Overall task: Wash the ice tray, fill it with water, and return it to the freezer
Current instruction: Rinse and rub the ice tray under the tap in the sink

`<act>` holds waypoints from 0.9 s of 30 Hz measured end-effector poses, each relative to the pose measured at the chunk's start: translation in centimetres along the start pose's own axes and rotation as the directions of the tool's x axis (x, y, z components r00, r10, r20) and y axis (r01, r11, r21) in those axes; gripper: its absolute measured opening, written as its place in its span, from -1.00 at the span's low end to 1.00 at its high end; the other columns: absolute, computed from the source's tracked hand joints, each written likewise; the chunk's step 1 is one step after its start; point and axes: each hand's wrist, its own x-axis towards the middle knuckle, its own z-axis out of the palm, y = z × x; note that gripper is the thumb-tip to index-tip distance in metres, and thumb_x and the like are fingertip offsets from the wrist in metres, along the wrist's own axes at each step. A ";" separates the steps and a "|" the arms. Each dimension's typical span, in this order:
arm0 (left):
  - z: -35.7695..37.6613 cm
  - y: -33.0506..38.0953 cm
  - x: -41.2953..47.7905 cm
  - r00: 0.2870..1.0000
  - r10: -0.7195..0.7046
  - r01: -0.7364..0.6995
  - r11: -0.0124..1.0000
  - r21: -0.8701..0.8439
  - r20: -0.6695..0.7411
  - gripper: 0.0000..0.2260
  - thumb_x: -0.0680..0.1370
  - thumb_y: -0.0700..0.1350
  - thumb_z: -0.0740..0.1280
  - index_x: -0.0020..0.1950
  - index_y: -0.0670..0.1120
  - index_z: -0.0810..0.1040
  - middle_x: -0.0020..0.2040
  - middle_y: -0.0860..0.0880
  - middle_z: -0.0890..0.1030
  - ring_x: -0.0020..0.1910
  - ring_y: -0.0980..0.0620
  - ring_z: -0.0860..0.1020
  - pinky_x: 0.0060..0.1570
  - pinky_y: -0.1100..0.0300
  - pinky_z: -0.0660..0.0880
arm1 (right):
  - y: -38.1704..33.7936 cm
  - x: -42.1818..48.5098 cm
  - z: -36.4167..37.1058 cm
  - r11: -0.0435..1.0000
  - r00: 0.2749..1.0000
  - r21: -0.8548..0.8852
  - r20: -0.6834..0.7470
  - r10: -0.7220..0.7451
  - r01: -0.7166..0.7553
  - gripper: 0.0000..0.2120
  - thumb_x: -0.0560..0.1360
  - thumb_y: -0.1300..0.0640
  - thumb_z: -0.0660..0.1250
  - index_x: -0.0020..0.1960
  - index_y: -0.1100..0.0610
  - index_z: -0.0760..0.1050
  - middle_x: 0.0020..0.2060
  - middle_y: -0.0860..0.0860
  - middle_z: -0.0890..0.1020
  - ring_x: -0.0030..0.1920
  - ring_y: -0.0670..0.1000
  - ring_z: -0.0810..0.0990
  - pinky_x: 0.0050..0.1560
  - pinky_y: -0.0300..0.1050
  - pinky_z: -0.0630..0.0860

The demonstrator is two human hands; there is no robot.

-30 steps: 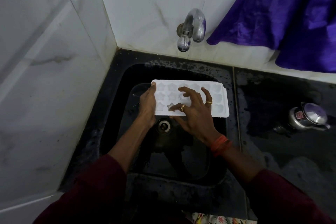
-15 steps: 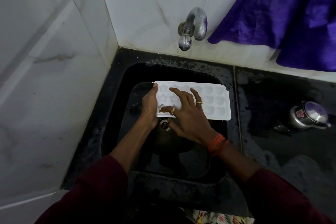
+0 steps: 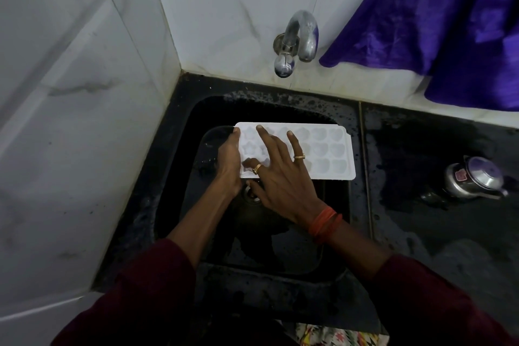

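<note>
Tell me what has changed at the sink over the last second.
The right hand, fingers spread flat on the ice tray, has slid left across the cells toward the end that the left hand grips. Nothing was taken hold of or let go. The tray, the left hand's grip and the tap stayed as they were.

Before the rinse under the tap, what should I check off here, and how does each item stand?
1. Grip: the left hand holds the ice tray by its left end: ok.
2. The right hand lies spread on the tray and holds nothing: ok.
3. Tray held over the sink: ok.
4. Water running from the tap: not ok, no stream shows.
5. Cavities clean: cannot tell.
</note>
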 end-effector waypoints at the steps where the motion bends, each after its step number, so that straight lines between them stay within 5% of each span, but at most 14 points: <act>1: 0.0 -0.1 0.1 1.000 -0.006 0.006 1.000 -0.004 -0.008 -0.53 0.52 0.24 0.29 0.22 -0.09 0.60 0.10 -0.14 0.68 0.03 -0.15 0.67 0.08 -0.11 0.61 | -0.1 0.0 0.1 1.000 1.000 0.007 0.002 0.003 -0.003 -0.71 0.58 -0.14 0.20 0.17 -0.04 0.57 0.55 0.23 0.20 0.46 0.21 0.33 0.52 0.29 0.01; 7: -0.5 -0.7 0.8 0.998 -0.058 0.058 0.998 0.016 -0.024 -0.63 0.53 0.27 0.27 0.06 0.01 0.60 0.11 -0.11 0.65 0.06 -0.15 0.65 0.14 -0.15 0.58 | 1.2 0.2 0.7 0.993 0.993 -0.019 -0.014 -0.113 0.113 -0.76 0.58 -0.12 0.24 0.11 -0.08 0.62 0.50 0.17 0.33 0.38 0.15 0.42 0.51 0.32 0.03; 13: -0.2 -1.0 0.9 0.999 -0.024 0.025 0.999 0.023 -0.040 -0.58 0.59 0.21 0.24 0.19 -0.09 0.59 0.12 -0.16 0.66 0.00 -0.12 0.67 0.05 -0.06 0.61 | 1.7 0.7 0.3 0.983 0.985 -0.073 -0.041 -0.170 0.166 -0.54 0.58 -0.34 0.12 0.06 -0.06 0.64 0.49 0.18 0.35 0.39 0.21 0.43 0.53 0.31 -0.06; 18: -0.7 -1.2 0.9 0.999 -0.035 0.035 0.998 0.046 -0.007 -0.64 0.61 0.19 0.21 0.10 -0.07 0.59 0.04 -0.08 0.66 -0.07 -0.06 0.65 -0.07 0.01 0.60 | 1.5 0.6 0.4 0.984 0.985 -0.036 -0.018 -0.174 0.173 -0.58 0.61 -0.31 0.08 0.12 -0.13 0.63 0.56 0.17 0.21 0.42 0.17 0.40 0.52 0.33 -0.04; 25: -0.7 -1.4 0.8 1.000 -0.023 0.022 0.997 0.070 0.010 -0.57 0.62 0.16 0.22 0.26 -0.15 0.57 0.01 -0.09 0.68 -0.15 -0.04 0.67 -0.15 0.01 0.63 | 1.8 0.3 0.6 0.992 0.997 0.105 -0.036 -0.067 0.070 -0.55 0.55 -0.35 0.11 0.14 -0.09 0.59 0.45 0.13 0.38 0.41 0.08 0.41 0.54 0.27 -0.10; 27: -0.8 -1.4 0.8 0.999 -0.017 0.015 0.998 0.066 0.029 -0.53 0.60 0.21 0.20 0.34 -0.09 0.50 0.16 -0.10 0.62 -0.01 -0.04 0.60 0.05 -0.04 0.55 | 1.9 0.5 0.6 0.994 0.999 0.108 -0.020 -0.026 0.028 -0.50 0.52 -0.40 0.13 0.21 -0.09 0.54 0.47 0.13 0.35 0.46 0.09 0.35 0.53 0.30 -0.08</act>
